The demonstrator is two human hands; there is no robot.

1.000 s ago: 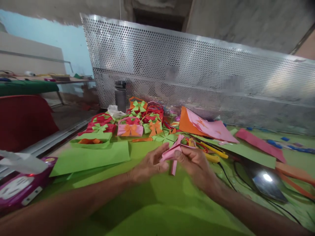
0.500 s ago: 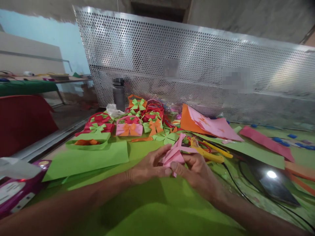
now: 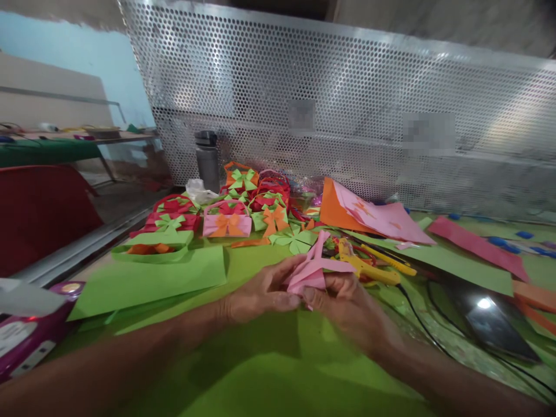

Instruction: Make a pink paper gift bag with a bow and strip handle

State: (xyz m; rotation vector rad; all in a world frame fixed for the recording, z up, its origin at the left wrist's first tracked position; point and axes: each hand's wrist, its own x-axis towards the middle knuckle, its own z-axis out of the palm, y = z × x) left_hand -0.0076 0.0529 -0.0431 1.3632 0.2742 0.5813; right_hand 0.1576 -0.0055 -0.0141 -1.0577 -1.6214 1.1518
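Observation:
A folded pink paper piece [image 3: 309, 275] with strips sticking up and out to the right is held above the green tabletop [image 3: 260, 370]. My left hand [image 3: 271, 286] pinches its left side, thumb in front. On its lower right, my right hand [image 3: 343, 295] grips with the thumb in front and the fingers behind. Part of the paper is hidden by the fingers. Just beyond my right hand lies a yellow glue gun [image 3: 369, 271] with a black cord. A green paper flower shape [image 3: 295, 238] lies behind the pink piece.
Small paper bags with bows, including a pink bag [image 3: 227, 225], crowd the back left near a grey bottle [image 3: 207, 162]. Green sheets [image 3: 152, 284] lie left. Pink and orange sheets [image 3: 377, 214] and a black phone [image 3: 495, 324] lie right. A perforated metal panel [image 3: 260, 75] stands behind.
The view has shifted slightly. Both hands keep hold of the pink paper, which has turned a little, its right-hand strip now lying over my right fingers.

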